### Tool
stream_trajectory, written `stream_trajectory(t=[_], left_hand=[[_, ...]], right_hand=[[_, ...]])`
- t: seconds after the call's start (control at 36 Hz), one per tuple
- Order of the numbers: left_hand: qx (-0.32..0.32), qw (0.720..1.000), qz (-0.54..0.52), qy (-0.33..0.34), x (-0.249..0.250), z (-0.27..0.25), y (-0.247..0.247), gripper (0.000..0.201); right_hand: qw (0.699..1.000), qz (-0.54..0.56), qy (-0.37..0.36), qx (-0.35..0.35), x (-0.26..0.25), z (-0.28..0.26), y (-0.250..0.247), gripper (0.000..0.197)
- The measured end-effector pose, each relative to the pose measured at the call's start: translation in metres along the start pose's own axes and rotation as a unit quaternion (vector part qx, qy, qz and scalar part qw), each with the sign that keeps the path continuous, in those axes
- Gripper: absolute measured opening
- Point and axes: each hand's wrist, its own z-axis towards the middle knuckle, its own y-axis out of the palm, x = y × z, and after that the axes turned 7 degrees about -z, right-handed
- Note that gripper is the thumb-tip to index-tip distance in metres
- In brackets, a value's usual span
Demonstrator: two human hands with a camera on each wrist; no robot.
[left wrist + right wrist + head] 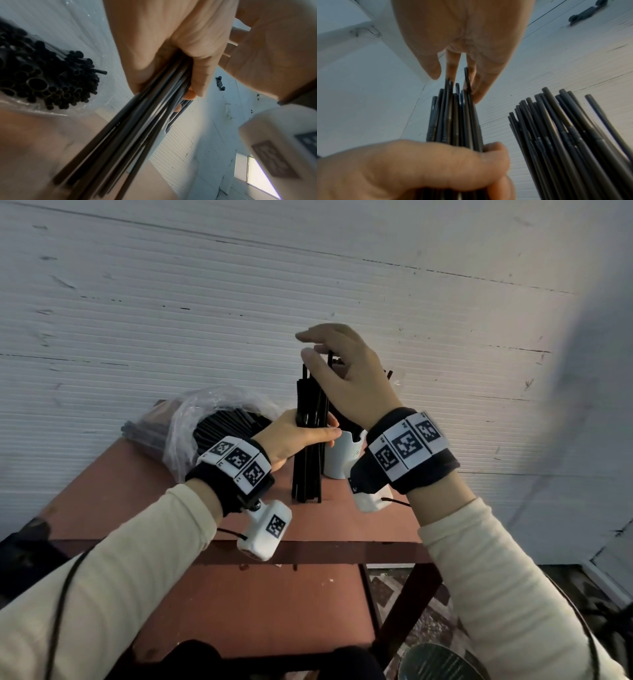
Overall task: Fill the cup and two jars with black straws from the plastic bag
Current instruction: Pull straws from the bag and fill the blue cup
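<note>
1. Head view: the left hand [294,440] grips a bundle of straws [308,436] upright, lower ends on the table [359,518], beside the white cup [337,457]; the bag [191,422] lies to the left.
2. Left wrist view: fingers [197,75] wrap the bundle.
3. Right wrist view: the right hand [460,40], fingers nearly straight, touches the straw tips. Evening the ends seems the step; lifting into a container likely follows.

red-brown table [359,518] | white ribbed wall [171,302] behind | patterned floor [428,621] below right
</note>
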Motion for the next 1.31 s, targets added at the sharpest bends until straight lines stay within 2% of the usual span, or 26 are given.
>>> stream_trajectory(t=[0.06, 0.14, 0.22, 0.31, 0.44, 0.56, 0.61, 0.69, 0.75, 0.81, 0.92, 1.11, 1.25, 1.31], left_hand=[[0.0, 1.0, 0.0, -0.004, 0.003, 0.0, 0.001, 0.009], [-0.006, 1.0, -0.004, -0.018, 0.003, -0.002, 0.0, 0.03], [-0.007, 1.0, 0.0, -0.024, 0.002, -0.001, -0.002, 0.039], [0.0, 1.0, -0.003, -0.022, 0.004, -0.001, -0.002, 0.035], [-0.004, 0.999, 0.009, -0.032, -0.001, -0.002, -0.007, 0.036], [0.003, 0.999, -0.003, -0.044, -0.005, -0.002, -0.008, 0.04], [0.01, 0.999, -0.011, -0.043, -0.003, -0.001, -0.009, 0.034], [0.007, 0.999, -0.008, -0.052, -0.005, 0.0, -0.01, 0.017], [0.005, 0.998, -0.002, -0.065, -0.009, 0.0, -0.012, 0.03], [-0.011, 0.996, 0.008, -0.084, -0.015, -0.002, -0.012, 0.043], [-0.022, 0.994, 0.024, -0.105, -0.026, -0.004, -0.012, 0.029], [-0.016, 0.992, 0.041, -0.119, -0.035, 0.0, -0.017, 0.032], [-0.028, 0.985, 0.099, -0.139, -0.042, 0.0, -0.016, 0.032], [-0.021, 0.982, 0.135, -0.132, -0.042, 0.0, -0.016, 0.037]], right_hand=[[1.0, -0.007, -0.003, -0.014, -0.001, 0.002, -0.001, 0.029], [0.995, -0.058, -0.019, -0.085, 0.004, 0.0, 0.001, 0.025], [0.996, -0.057, -0.031, -0.063, 0.007, -0.004, 0.007, 0.021], [0.998, -0.049, -0.04, -0.017, 0.006, -0.006, 0.014, 0.023], [0.994, -0.075, -0.021, -0.077, 0.008, -0.009, 0.02, 0.022], [0.997, -0.065, -0.027, -0.044, 0.013, -0.011, 0.026, 0.024], [0.997, -0.064, -0.024, -0.032, 0.013, -0.01, 0.027, 0.032], [0.996, -0.068, -0.024, -0.051, 0.014, -0.01, 0.03, 0.024], [0.995, -0.072, -0.022, -0.062, 0.016, -0.012, 0.032, 0.018], [0.997, -0.066, -0.016, -0.042, 0.018, -0.014, 0.034, 0.021], [0.998, -0.064, -0.016, -0.003, 0.019, -0.016, 0.037, 0.037], [0.998, -0.065, -0.012, -0.005, 0.021, -0.016, 0.038, 0.019], [0.997, -0.066, -0.02, -0.018, 0.02, -0.018, 0.034, 0.016], [0.997, -0.063, -0.03, -0.016, 0.017, -0.019, 0.032, 0.024]])
